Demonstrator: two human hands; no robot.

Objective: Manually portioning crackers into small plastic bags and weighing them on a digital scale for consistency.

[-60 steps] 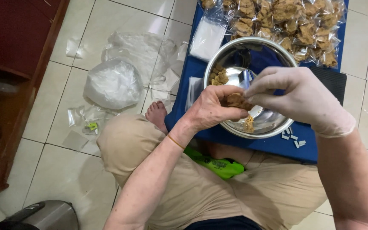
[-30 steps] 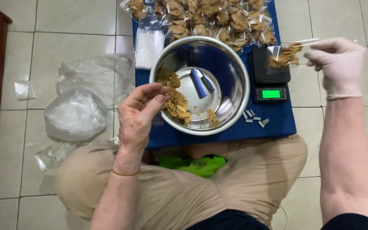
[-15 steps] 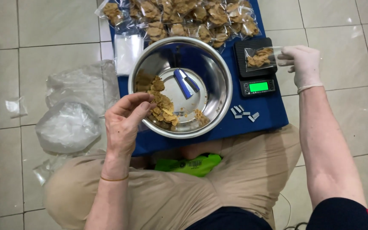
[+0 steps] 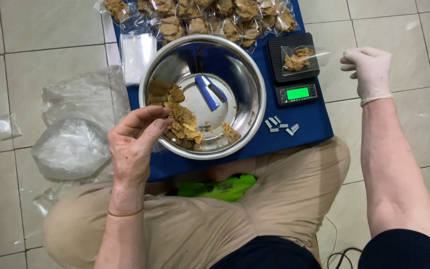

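Note:
A steel bowl [image 4: 247,74] sits on a blue board [image 4: 304,132] on the floor and holds a heap of brown snack pieces [image 4: 182,119]. My bare left hand [image 4: 135,144] hovers at the bowl's left rim, fingers curled and touching those pieces. A small clear bag with snack pieces [image 4: 299,57] lies on a black digital scale [image 4: 294,74] right of the bowl. My gloved right hand [image 4: 369,69] is just right of the scale, apart from the bag, fingers loosely spread and holding nothing.
Several filled clear bags [image 4: 200,15] lie along the board's far edge, with a stack of clear bags [image 4: 136,55] beside them. Crumpled plastic bags [image 4: 70,144] lie on the tiles at left. Small metal clips [image 4: 279,124] and a green packet [image 4: 215,187] sit near my legs.
My right hand carried the small filled bag to the scale, set it down and let go. My left hand stayed at the bowl's left rim among the snack pieces.

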